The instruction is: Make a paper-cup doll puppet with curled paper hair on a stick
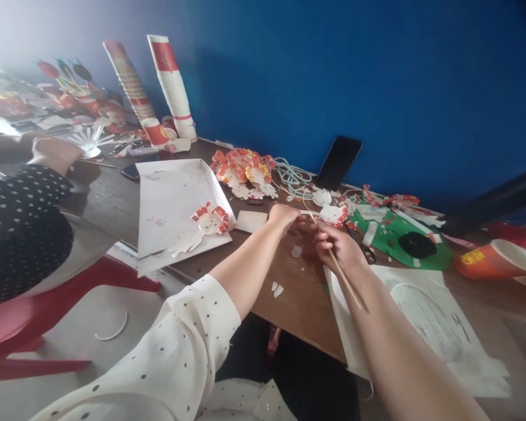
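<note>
My left hand (284,217) is over the dark table, its fingers pinched together at the end of a narrow white paper strip. The strip runs toward a white paper cutout (332,215) with a red fringe; whether the two are joined I cannot tell. My right hand (341,248), close beside the left, grips a thin wooden stick (344,278) that slants down along the wrist. Under the hands lie a small clear disc (297,251) and white paper scraps (277,289). A similar red-maned cutout (210,222) rests on a white box lid (175,193) at left.
A pile of red-fringed cutouts (245,169) and a phone (339,162) are near the blue wall. At right are a green sheet (388,240), an orange paper cup (499,259) and drawn-on paper (442,316). Tall cup stacks (173,88) and another person's sleeve (26,222) are left.
</note>
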### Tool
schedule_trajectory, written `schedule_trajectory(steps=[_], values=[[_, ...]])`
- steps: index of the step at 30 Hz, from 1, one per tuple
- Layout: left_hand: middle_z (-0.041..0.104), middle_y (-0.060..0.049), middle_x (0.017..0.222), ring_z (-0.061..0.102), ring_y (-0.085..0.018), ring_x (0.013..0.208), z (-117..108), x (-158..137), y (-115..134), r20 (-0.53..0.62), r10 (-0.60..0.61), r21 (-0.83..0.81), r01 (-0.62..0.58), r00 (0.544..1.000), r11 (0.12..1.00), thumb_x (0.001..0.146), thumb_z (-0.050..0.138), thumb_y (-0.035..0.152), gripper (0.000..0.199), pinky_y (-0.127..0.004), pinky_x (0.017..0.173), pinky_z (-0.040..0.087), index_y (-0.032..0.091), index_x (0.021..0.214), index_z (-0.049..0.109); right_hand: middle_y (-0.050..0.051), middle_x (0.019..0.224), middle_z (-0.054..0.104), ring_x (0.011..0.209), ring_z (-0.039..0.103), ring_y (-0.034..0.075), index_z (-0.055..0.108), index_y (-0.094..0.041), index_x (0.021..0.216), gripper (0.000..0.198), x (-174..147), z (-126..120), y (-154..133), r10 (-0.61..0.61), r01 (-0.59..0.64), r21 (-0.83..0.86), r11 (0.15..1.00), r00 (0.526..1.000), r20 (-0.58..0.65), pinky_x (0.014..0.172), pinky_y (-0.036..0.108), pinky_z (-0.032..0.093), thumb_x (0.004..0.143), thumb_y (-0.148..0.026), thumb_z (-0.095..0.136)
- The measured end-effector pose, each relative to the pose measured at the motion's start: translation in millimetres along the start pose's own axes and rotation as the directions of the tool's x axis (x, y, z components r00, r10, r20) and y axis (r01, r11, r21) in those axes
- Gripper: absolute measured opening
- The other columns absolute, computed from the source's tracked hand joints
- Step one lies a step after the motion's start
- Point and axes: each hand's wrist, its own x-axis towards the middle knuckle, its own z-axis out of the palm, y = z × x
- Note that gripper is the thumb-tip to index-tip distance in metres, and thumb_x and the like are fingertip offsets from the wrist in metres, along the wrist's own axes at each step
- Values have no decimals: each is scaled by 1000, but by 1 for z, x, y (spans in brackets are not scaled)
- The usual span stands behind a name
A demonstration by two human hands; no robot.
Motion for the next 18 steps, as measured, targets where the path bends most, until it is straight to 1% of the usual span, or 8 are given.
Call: schedule_trajectory(steps=[2, 4, 6, 9, 13, 16, 18], values=[[63, -3, 59, 60, -10, 56, -1, -3, 0, 25, 33, 12, -34, 999, 999, 73, 64, -4, 18, -21, 63, 50, 10, 63, 61, -1, 71, 59, 44, 46, 0, 59, -16, 87, 15, 3, 0, 1, -5, 5, 20, 1000, 1000, -11, 31, 3, 32, 83, -3, 53], [61, -3, 57, 57, -8, 53, -3, -7, 1, 62, 47, 41, -50, 997, 998, 74, 64, -2, 19, -19, 58, 48, 10, 60, 61, 0, 73, 61, 44, 47, 0, 58, -16, 88, 17, 5, 1, 3, -5, 6, 26, 1000, 1000, -29, 31, 3, 32, 86, -2, 49], [61, -3, 55, 55, -7, 51, -4, -9, 2, 89, 44, 77, -51, 995, 996, 76, 64, 0, 18, -17, 54, 45, 9, 60, 62, 1, 76, 63, 44, 47, -1, 58, -15, 88, 17, 8, 4, 4, 2, -1, 35, 999, 999, -42, 31, 3, 32, 88, -2, 47], [61, -4, 54, 53, -6, 49, -4, -10, 4, 96, 18, 98, -28, 995, 995, 77, 64, 2, 19, -16, 50, 42, 9, 60, 62, 1, 75, 61, 42, 45, -1, 57, -14, 88, 17, 11, 8, 7, 21, -20, 43, 999, 999, -26, 30, 2, 28, 90, -3, 44], [59, -2, 53, 54, -6, 49, -4, -11, 5, 90, -9, 64, 4, 996, 998, 82, 61, 4, 18, -16, 51, 42, 9, 64, 62, -2, 70, 55, 41, 43, -1, 56, -15, 92, 20, 13, 11, 9, -15, 15, 10, 1000, 1000, 9, 30, 2, 26, 89, -1, 43], [59, -1, 54, 55, -6, 50, -4, -12, 6, 92, -18, 33, 15, 996, 999, 85, 58, 5, 20, -16, 51, 43, 10, 66, 61, -2, 71, 54, 41, 42, -1, 56, -17, 98, 24, 13, 9, 9, -44, 44, -28, 999, 999, -16, 31, 3, 25, 88, 0, 42], [59, -1, 56, 55, -5, 50, -5, -13, 6, 119, -19, 14, 17, 993, 1000, 86, 56, 5, 21, -15, 52, 43, 10, 67, 61, -2, 72, 55, 42, 42, -1, 56, -17, 105, 28, 13, 7, 9, -56, 55, -51, 997, 998, -36, 31, 3, 25, 88, 0, 42]])
